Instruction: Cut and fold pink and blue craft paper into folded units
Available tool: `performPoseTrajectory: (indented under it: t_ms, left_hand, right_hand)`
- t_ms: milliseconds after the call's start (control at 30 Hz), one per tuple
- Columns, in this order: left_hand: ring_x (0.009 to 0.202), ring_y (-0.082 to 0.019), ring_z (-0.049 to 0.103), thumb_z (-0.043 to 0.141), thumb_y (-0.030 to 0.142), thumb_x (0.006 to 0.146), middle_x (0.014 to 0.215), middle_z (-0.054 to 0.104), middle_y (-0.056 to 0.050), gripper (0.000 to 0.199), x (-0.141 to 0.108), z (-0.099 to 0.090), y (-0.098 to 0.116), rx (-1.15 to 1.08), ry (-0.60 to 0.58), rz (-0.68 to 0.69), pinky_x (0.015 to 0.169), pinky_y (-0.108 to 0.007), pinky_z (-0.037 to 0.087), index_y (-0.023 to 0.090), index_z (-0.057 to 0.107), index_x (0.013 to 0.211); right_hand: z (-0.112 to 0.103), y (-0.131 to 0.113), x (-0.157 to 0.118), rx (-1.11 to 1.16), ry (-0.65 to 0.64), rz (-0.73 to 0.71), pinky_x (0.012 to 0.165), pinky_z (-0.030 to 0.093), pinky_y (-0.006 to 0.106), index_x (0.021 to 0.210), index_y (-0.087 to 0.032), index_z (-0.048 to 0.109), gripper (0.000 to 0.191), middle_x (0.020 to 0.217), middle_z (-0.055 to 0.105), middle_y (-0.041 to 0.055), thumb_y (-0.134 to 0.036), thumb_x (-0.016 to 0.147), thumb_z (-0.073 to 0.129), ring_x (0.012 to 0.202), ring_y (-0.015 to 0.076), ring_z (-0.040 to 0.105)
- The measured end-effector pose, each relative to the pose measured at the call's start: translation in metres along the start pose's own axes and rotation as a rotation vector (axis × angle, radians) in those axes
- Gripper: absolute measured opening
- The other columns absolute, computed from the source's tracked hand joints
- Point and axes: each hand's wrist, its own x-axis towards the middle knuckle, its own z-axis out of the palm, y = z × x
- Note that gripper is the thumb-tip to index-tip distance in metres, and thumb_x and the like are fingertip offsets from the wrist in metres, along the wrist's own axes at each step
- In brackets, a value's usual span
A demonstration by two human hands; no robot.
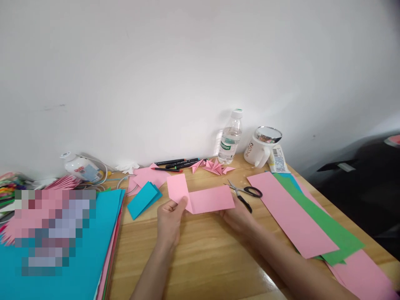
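Observation:
A pink paper strip (212,199), bent into an L shape with a fold near its left part, is held up above the wooden table. My left hand (171,214) pinches it at the fold, thumb in front. My right hand (236,214) holds the strip's right end from beneath, its fingertips partly hidden behind the paper. Scissors (240,192) with black handles lie open just beyond my right hand. A folded blue paper (143,201) rests to the left of my left hand.
Pink strips (290,212) and a green sheet (340,239) lie on the right. Blue sheets (96,233) are stacked left. Along the wall stand a water bottle (230,143) and a white mug (258,152), near pens (170,161) and folded pink pieces (214,166).

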Motion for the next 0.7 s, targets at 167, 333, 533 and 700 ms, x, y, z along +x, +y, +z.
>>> performPoseTrajectory:
  t_ms: [167,333,533,700]
  left_hand:
    - [0.045,-0.017,0.058,0.077,0.039,0.053,0.053,0.066,-0.004,0.027,-0.001,0.000,0.001,0.104,-0.105,-0.049,0.043,-0.026,0.046,0.014,0.071,0.058]
    - [0.047,-0.019,0.061,0.075,0.038,0.056,0.056,0.068,-0.005,0.025,0.001,-0.002,0.001,0.193,-0.102,-0.055,0.041,-0.027,0.046,0.014,0.072,0.063]
    - [0.048,-0.020,0.062,0.074,0.037,0.057,0.058,0.068,-0.005,0.024,0.003,-0.003,-0.002,0.234,-0.114,-0.041,0.040,-0.027,0.046,0.014,0.072,0.063]
    - [0.049,-0.019,0.061,0.072,0.040,0.059,0.056,0.066,-0.004,0.026,0.001,-0.001,-0.009,0.241,-0.154,-0.043,0.044,-0.027,0.049,0.014,0.070,0.062]
  right_hand:
    - [-0.019,-0.017,0.003,0.236,-0.231,0.344,0.065,0.050,0.034,0.080,-0.017,0.069,0.043,0.083,0.070,0.0104,-0.058,0.071,0.059,0.081,0.0247,0.065]
    - [-0.030,-0.022,0.002,0.086,-0.402,0.251,0.079,0.046,0.033,0.098,-0.018,0.069,0.038,0.105,0.067,0.0090,-0.037,0.066,0.073,0.091,0.0213,0.063]
    - [-0.026,-0.010,0.004,-0.501,-0.066,-0.028,0.069,0.045,0.032,0.092,-0.019,0.070,0.031,0.090,0.071,0.0060,-0.036,0.066,0.071,0.080,0.0213,0.063]
    - [-0.012,-0.002,-0.004,-1.048,0.188,-0.272,0.053,0.034,0.026,0.067,-0.022,0.066,0.021,0.064,0.067,0.0004,-0.042,0.070,0.066,0.060,0.0167,0.058]
